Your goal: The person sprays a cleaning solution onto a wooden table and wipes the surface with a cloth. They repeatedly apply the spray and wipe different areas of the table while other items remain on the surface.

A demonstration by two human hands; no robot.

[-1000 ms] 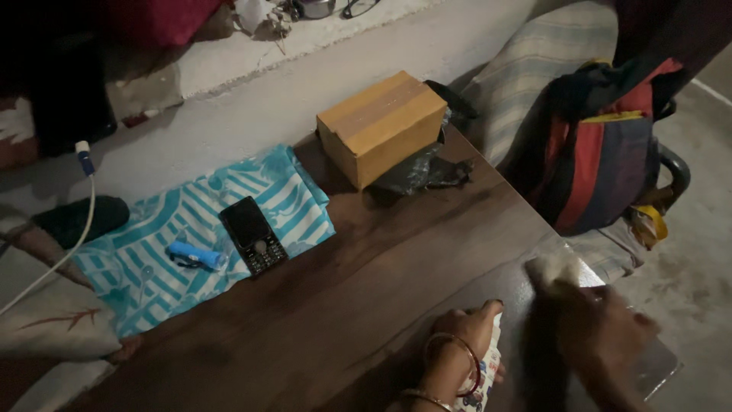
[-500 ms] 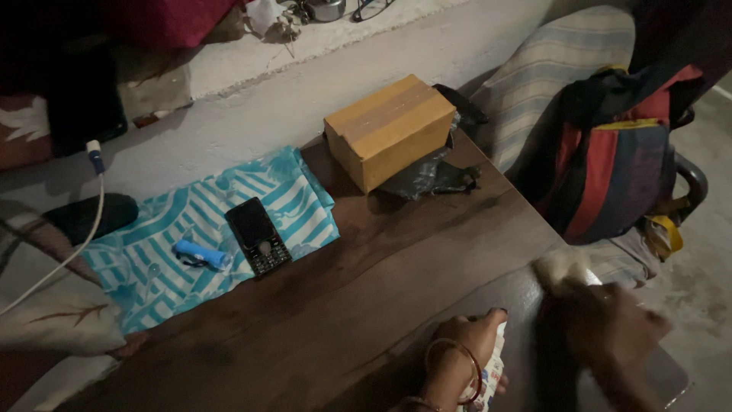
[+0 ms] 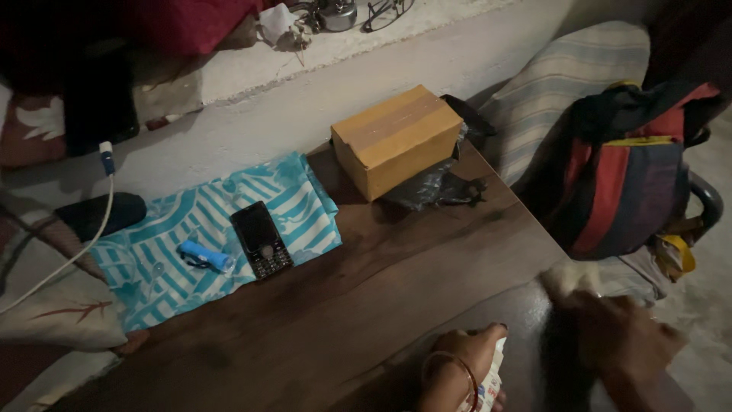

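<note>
A: Hands first. Left hand [image 3: 461,362], with bangles at the wrist, is closing on a white printed plastic bottle [image 3: 488,379] at the near edge of the dark wooden counter [image 3: 381,282].

B: Right hand [image 3: 625,339] is blurring; fingers are bunching around a pale crumpled cloth [image 3: 568,278] pressed to the counter's right corner.

A: Farther back, a taped brown cardboard box [image 3: 396,137] is sitting on black plastic; a black keypad phone [image 3: 261,239] is lying on a turquoise striped cloth [image 3: 206,221].
</note>
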